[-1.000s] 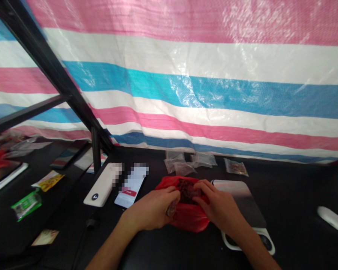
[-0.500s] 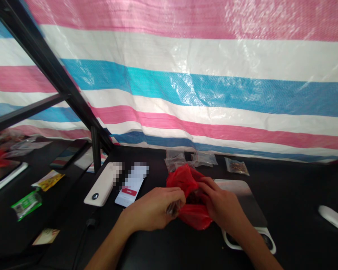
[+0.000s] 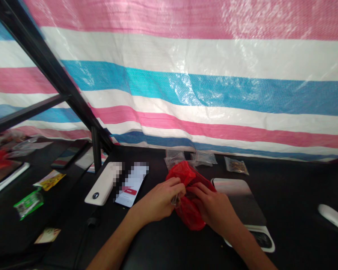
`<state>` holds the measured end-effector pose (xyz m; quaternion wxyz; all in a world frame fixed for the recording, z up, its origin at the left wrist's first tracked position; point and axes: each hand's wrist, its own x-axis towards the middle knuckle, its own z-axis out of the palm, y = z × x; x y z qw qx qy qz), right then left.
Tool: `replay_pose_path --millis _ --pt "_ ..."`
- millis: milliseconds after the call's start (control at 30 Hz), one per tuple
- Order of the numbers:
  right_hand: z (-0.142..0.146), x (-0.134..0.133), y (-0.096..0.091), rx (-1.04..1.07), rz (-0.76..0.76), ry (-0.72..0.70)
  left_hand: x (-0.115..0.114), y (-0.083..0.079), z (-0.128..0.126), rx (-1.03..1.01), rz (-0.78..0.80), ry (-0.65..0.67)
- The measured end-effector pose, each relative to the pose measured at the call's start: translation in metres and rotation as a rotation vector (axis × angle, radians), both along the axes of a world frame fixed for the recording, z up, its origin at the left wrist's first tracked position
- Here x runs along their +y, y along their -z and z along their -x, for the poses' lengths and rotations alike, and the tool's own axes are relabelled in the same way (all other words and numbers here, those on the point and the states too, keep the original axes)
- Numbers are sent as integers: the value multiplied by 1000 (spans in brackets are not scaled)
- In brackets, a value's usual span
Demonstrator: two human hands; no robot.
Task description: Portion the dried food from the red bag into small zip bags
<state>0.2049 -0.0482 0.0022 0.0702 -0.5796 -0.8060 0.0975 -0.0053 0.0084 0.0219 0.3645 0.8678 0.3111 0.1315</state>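
- Hands meet at the middle of a black table (image 3: pixel 163 247), both on a red plastic bag (image 3: pixel 190 215) that lies just left of a kitchen scale (image 3: pixel 242 200).
- Left hand (image 3: pixel 160 200) has its fingers curled in, pinching a small clear bag (image 3: pixel 175 200) against the red bag's left side; what the clear bag holds is too small to tell.
- Right hand (image 3: pixel 214 210) lies over the red bag's right side, fingers bent and closed on the bunched plastic near its top.
- Red bag's upper part is gathered into a crumpled peak (image 3: pixel 183 170) above the fingers.
- Scale touches or nearly touches the right wrist, its steel plate bare.
- Behind the red bag, several small clear packets (image 3: pixel 202 159) lie near the striped tarp (image 3: pixel 202 86).
- Left of the hands lie a white power bank (image 3: pixel 101 185) and a phone (image 3: pixel 131 185), side by side.
- Far left, green (image 3: pixel 28 202) and yellow (image 3: pixel 49 180) sachets lie well apart from the hands.
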Motion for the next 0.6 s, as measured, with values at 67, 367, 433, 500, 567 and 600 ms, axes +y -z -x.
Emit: replay_pose_path --millis 67,367,433,500,567,600 --pt "4 -1 1 46 28 17 0 -3 1 -82 50 3" --pt "-7 3 7 565 22 176 0 -6 4 -249 275 -103" --pt "-12 5 6 642 -18 208 0 -1 2 -294 376 -133" --pt "-16 7 5 692 -44 239 0 3 -2 -350 431 -149" --pt "-18 6 2 734 -56 251 0 5 -5 -414 464 -164" --pt "-18 5 1 757 -70 243 0 5 -6 -450 485 -169"
